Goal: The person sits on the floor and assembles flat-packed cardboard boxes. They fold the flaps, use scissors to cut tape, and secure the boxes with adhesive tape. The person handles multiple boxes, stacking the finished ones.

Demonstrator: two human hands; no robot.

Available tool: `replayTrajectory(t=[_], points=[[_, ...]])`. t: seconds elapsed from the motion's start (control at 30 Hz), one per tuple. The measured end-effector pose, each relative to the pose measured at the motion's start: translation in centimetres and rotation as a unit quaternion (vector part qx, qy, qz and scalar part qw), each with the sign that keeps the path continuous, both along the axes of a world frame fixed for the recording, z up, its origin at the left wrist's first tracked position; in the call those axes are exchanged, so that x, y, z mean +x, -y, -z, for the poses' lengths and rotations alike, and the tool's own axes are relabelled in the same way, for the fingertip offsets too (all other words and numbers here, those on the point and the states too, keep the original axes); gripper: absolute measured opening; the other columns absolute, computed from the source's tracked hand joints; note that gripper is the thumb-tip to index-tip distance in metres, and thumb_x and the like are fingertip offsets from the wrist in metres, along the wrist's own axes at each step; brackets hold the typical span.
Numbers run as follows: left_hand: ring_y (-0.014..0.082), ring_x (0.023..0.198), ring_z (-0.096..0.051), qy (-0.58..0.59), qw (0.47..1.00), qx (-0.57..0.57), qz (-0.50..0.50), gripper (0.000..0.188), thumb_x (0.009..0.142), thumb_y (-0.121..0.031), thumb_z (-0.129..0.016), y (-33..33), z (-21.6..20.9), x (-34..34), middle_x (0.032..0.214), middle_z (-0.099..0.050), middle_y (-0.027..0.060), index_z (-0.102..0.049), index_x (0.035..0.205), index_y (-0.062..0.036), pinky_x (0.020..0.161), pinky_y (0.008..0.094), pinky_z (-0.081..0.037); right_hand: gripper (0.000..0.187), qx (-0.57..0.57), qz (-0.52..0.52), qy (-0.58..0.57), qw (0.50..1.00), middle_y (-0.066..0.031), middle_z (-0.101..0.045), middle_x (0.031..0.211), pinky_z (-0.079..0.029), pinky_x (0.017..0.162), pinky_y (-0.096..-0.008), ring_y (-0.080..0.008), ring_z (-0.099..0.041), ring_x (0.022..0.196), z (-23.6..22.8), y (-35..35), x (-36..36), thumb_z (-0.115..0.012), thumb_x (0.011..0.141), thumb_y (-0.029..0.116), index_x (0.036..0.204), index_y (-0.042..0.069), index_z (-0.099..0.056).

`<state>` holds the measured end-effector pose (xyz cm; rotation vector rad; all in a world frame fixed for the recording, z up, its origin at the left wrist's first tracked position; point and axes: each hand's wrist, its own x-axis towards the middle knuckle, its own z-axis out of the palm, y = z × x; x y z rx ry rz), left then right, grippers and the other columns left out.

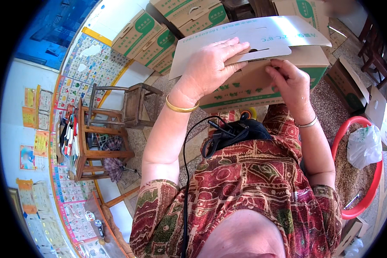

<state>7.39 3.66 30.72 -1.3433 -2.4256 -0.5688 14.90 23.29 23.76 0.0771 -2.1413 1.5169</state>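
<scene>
A cardboard box [245,88] with a green band and green print is in front of me, at the upper middle. Its pale top flap [228,36] reaches over the front edge and has a slot near that edge. My left hand [210,64] grips the flap's front edge, fingers stretched over the top and thumb lower, against the front. At the right part of the same edge my right hand [290,79] is closed in a pinch, thumb and forefinger at the gap just under the flap. Its fingertips are partly hidden by the hand itself.
Several closed green-printed cartons [152,43] are stacked at the far left. On the left stand a wooden chair [135,105] and a wooden stand [84,142]. To the right, a red tub [345,129] holds brown grainy material and a white plastic bag [365,146]. An open carton [346,86] lies beyond it.
</scene>
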Motion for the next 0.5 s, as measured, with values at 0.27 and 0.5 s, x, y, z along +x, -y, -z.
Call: replayTrajectory(t=[0.27,0.5], points=[[0.0315,0.111,-0.056,-0.093,0.994,-0.030,-0.048,0.041,0.081,-0.026,-0.066,-0.9,1.7,2.1,0.121,-0.059,0.0154,-0.061,0.120,-0.0137,0.094,0.0386,-0.045,0.012,-0.112,0.003,0.004,0.994,-0.0053,-0.065,0.068,-0.047,0.048,-0.0221,-0.0084,-0.060,0.054,1.9,0.2,-0.8,-0.067,0.082,0.004,0.093,0.000,-0.065],[0.0290,0.111,-0.056,-0.142,0.986,-0.043,-0.073,0.055,0.070,-0.015,-0.071,-0.8,3.4,3.1,0.122,-0.057,0.0134,-0.057,0.123,-0.0150,0.091,0.0455,-0.047,0.011,-0.116,0.005,-0.014,0.993,-0.0052,-0.065,0.069,-0.048,0.049,-0.0219,-0.0086,-0.060,0.056,3.3,0.3,-0.4,-0.065,0.083,0.001,0.093,-0.002,-0.064]])
